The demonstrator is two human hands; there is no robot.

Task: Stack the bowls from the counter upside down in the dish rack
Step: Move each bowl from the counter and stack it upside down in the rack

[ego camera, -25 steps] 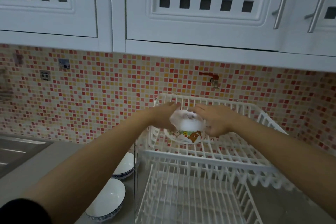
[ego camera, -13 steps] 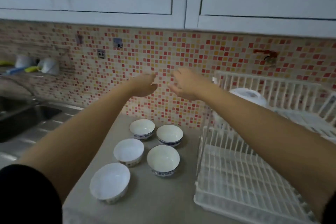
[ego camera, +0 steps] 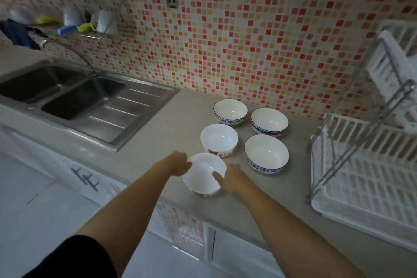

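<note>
Both hands have dropped from mid-air, left hand (ego camera: 178,163) and right hand (ego camera: 230,179) now cupping the nearest bowl (ego camera: 204,172) on the bench (ego camera: 158,142), four more bowls still upright beside the rack (ego camera: 361,176).

We cannot see the far part of the dish rack (ego camera: 361,178): the right edge cuts it off, and its upper shelf (ego camera: 392,70) is smeared by blur. Our left hand (ego camera: 178,165) covers part of the nearest bowl's (ego camera: 203,176) rim, and our right hand (ego camera: 232,179) hides its other side, so whether the fingers truly grip is unclear. The pattern low on that bowl is too small to read. The cups (ego camera: 103,21) on the wall shelf are blurred.
</note>
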